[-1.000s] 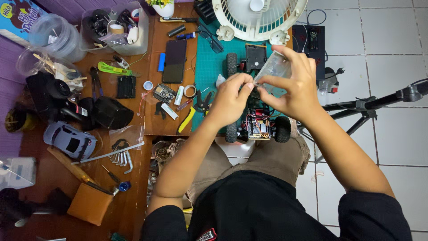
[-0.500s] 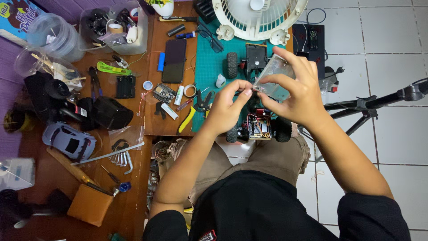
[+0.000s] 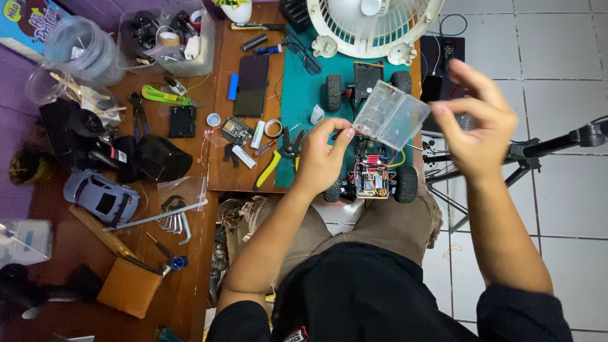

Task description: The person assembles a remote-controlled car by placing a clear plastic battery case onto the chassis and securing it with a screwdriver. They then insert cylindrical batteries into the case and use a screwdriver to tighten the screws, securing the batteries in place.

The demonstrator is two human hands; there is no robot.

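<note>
two hands up, one clear box between them over the car.

your left hand (image 3: pixel 323 155) pinches a corner of the clear box (image 3: pixel 391 115); your right hand (image 3: pixel 475 123) hangs open just beside it, fingers loose, not gripping. the box sits above one open car chassis (image 3: pixel 370 177) with four wheels, on a green mat (image 3: pixel 304 95). around it: one fan (image 3: pixel 373 22), one phone (image 3: pixel 251 85), one blue toy car (image 3: pixel 101 196), a brown wooden desk (image 3: pixel 196 253), white floor tiles (image 3: pixel 557 69).
</note>
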